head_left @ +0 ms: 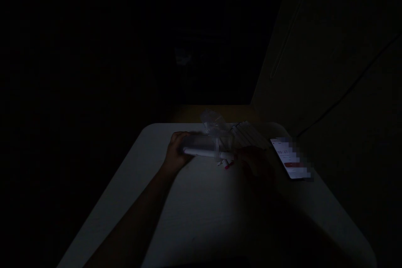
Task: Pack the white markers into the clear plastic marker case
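Note:
My left hand (176, 150) is closed around the base end of a clear plastic container (204, 140), which is held on its side with its mouth toward the right. Inside it lies a white marker (201, 152), its right end sticking out of the mouth. At that end is my right hand (256, 161), in deep shadow, its fingers closed on the marker's tip. The clear lid (215, 122) seems to stand swung open behind the mouth. Below the mouth, small pieces with a red end (226, 165) show on the table; their kind is hard to make out.
Several white markers (248, 134) lie side by side behind my right hand. A phone (289, 159) with a lit timer screen lies near the right edge of the white table (188, 205). A dark cable (345, 92) runs along the wall at right. The room is very dark.

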Demonstrator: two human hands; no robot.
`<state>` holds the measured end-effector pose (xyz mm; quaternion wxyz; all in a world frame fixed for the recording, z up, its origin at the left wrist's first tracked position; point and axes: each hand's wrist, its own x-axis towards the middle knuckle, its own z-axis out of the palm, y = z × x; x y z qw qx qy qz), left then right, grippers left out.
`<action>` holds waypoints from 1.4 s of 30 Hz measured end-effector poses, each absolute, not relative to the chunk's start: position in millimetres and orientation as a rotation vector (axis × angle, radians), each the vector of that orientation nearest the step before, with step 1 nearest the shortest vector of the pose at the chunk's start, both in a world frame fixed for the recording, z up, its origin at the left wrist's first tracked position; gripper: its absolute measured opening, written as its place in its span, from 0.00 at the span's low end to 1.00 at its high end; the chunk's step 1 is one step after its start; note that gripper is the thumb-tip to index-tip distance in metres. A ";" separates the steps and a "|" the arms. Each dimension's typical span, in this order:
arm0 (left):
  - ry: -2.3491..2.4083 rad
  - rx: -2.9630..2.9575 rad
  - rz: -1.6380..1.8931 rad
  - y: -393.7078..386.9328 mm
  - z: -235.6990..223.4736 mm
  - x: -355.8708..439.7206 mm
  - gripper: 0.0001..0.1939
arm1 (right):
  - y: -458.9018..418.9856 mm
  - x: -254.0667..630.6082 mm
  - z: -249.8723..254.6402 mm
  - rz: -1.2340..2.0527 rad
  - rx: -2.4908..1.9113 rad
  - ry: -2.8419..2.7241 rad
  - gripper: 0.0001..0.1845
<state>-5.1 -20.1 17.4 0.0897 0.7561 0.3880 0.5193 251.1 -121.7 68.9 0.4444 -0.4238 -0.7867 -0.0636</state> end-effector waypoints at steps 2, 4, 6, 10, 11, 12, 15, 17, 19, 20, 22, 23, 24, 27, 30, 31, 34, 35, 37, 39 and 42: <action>1.163 2.269 1.538 -21.4 19.1 -4.5 0.22 | -121.4 251.2 70.5 -0.150 -1.056 -1.946 0.16; 1.178 2.279 1.536 -22.1 19.8 -4.4 0.21 | -121.2 251.1 70.2 -0.154 -1.067 -1.925 0.17; 1.194 2.283 1.535 -22.1 19.2 -4.9 0.22 | -121.1 251.0 68.1 -0.152 -1.086 -1.930 0.16; 1.225 2.285 1.504 -20.2 15.8 -7.2 0.24 | -121.4 251.9 61.7 -0.182 -1.153 -1.901 0.15; 1.222 2.283 1.502 -19.7 15.0 -7.7 0.24 | -121.6 252.3 60.6 -0.197 -1.155 -1.883 0.14; 1.219 2.281 1.504 -19.3 14.3 -8.1 0.25 | -121.9 252.7 60.0 -0.210 -1.150 -1.869 0.14; 1.210 2.286 1.511 -19.0 13.6 -8.4 0.25 | -122.5 253.2 61.7 -0.244 -1.110 -1.889 0.14; 1.213 2.288 1.508 -19.4 13.9 -8.1 0.25 | -122.4 252.2 65.2 -0.254 -1.099 -1.898 0.15; 1.218 2.276 1.501 -19.9 14.4 -7.8 0.25 | -121.6 250.2 68.6 -0.267 -1.051 -1.918 0.15; 1.221 2.268 1.496 -20.0 14.5 -7.7 0.25 | -120.9 249.0 69.7 -0.277 -1.017 -1.928 0.15; 1.216 2.270 1.492 -20.1 14.7 -7.7 0.24 | -119.4 246.8 70.0 -0.309 -0.941 -1.939 0.14; 1.210 2.277 1.494 -20.0 14.8 -7.8 0.25 | -118.6 246.0 69.1 -0.321 -0.919 -1.940 0.13; 1.205 2.286 1.498 -19.8 14.8 -8.0 0.25 | -118.1 245.4 67.7 -0.329 -0.906 -1.938 0.13; 1.225 2.301 1.500 -19.4 14.7 -8.4 0.25 | -117.5 244.6 61.7 -0.321 -0.917 -1.943 0.14; 1.226 2.298 1.502 -19.0 14.9 -8.4 0.25 | -118.0 244.3 56.1 -0.313 -0.941 -1.952 0.15; 1.216 2.298 1.508 -19.0 15.0 -8.3 0.25 | -118.4 244.1 54.7 -0.313 -0.951 -1.957 0.15; 1.186 2.308 1.518 -19.0 15.3 -7.9 0.25 | -119.6 243.1 52.2 -0.303 -0.971 -1.965 0.15; 1.188 2.309 1.514 -19.0 15.4 -7.8 0.25 | -120.1 242.7 52.0 -0.295 -0.971 -1.969 0.15; 1.195 2.304 1.506 -19.3 15.5 -7.7 0.25 | -120.8 241.8 52.1 -0.286 -0.961 -1.976 0.15; 1.201 2.299 1.500 -19.3 15.4 -7.7 0.24 | -121.1 241.1 52.7 -0.282 -0.944 -1.988 0.15; 1.178 2.316 1.511 -18.8 15.1 -7.7 0.25 | -120.2 240.5 52.4 -0.261 -0.926 -2.003 0.16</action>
